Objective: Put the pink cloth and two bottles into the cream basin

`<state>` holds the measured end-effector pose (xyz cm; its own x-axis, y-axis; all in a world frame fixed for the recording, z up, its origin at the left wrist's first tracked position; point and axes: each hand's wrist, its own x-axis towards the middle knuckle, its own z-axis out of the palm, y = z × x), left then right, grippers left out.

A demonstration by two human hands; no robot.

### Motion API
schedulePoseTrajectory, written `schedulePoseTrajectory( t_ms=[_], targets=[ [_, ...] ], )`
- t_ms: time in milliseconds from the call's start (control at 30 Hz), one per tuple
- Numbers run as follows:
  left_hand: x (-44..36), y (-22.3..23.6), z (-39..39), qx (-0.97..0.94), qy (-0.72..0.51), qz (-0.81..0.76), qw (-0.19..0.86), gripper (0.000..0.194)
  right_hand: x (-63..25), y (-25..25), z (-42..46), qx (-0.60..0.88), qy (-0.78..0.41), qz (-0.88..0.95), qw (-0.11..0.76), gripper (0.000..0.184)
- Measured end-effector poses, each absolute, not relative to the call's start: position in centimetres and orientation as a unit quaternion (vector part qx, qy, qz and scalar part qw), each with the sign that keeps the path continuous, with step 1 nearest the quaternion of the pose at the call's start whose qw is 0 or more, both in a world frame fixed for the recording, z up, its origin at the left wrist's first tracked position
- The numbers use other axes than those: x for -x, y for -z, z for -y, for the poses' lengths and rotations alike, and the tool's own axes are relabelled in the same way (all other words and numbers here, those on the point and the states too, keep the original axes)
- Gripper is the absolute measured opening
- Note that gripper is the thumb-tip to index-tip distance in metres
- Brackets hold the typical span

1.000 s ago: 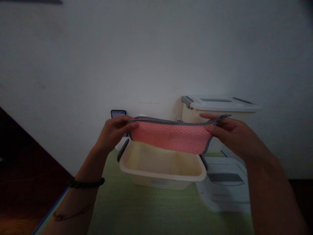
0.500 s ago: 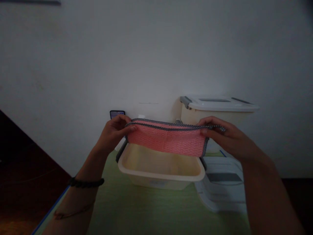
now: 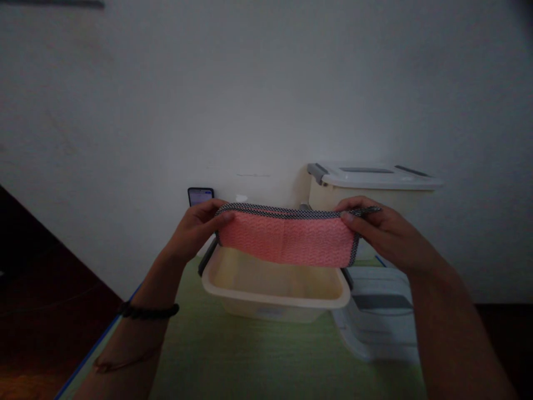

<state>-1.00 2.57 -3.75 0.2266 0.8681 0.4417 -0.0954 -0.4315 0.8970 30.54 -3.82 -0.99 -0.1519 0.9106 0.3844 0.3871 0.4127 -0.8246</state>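
A folded pink cloth (image 3: pixel 287 239) with a black-and-white checked border hangs stretched between my two hands, above an open cream plastic bin (image 3: pixel 275 297). My left hand (image 3: pixel 194 229) pinches its left top corner. My right hand (image 3: pixel 381 230) pinches the right top corner, fingers closed on the border. The bin looks hollow inside, as far as I can see. A dark bracelet sits on my left wrist.
The bin stands on a green mat (image 3: pixel 233 361) with a blue edge. A white lid (image 3: pixel 381 316) lies right of the bin. A closed cream bin with a white lid (image 3: pixel 370 180) stands behind. A phone (image 3: pixel 200 195) leans on the white wall.
The cloth has been folded narrower and brought slightly lower. My right hand has shifted left, so the held cloth spans a shorter width.
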Motion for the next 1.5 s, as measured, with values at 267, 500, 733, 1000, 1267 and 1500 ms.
schedulePoseTrajectory(
  t_ms=[267, 500, 733, 1000, 1267, 1500],
  targets=[
    [0.7, 3.7, -2.6, -0.686, -0.514, -0.322, 0.401, 0.018, -30.6, 1.4, 3.2, 0.482, -0.188, 0.707, 0.482, 0.008],
    [0.5, 3.8, -2.8, -0.736, -0.417, -0.383, 0.373, 0.021, -30.5, 1.4, 3.0, 0.506, -0.217, 0.665, 0.504, 0.017],
    [0.7, 3.5, -2.4, -0.753, -0.352, -0.400, 0.386, 0.030, -30.1, 1.1, 3.0, 0.556, -0.169, 0.651, 0.488, 0.018],
    [0.6, 3.2, -1.9, -0.785, -0.241, -0.381, 0.425, 0.030, -30.3, 1.6, 2.8, 0.551, -0.174, 0.656, 0.485, 0.017],
    [0.5, 2.7, -1.1, -0.810, -0.222, -0.344, 0.421, 0.022, -30.4, 1.5, 2.8, 0.545, -0.156, 0.731, 0.379, 0.028],
    [1.0, 3.0, -2.0, -0.735, -0.415, -0.354, 0.404, 0.025, -30.0, 0.6, 3.7, 0.525, -0.209, 0.728, 0.390, 0.029]
  ],
)
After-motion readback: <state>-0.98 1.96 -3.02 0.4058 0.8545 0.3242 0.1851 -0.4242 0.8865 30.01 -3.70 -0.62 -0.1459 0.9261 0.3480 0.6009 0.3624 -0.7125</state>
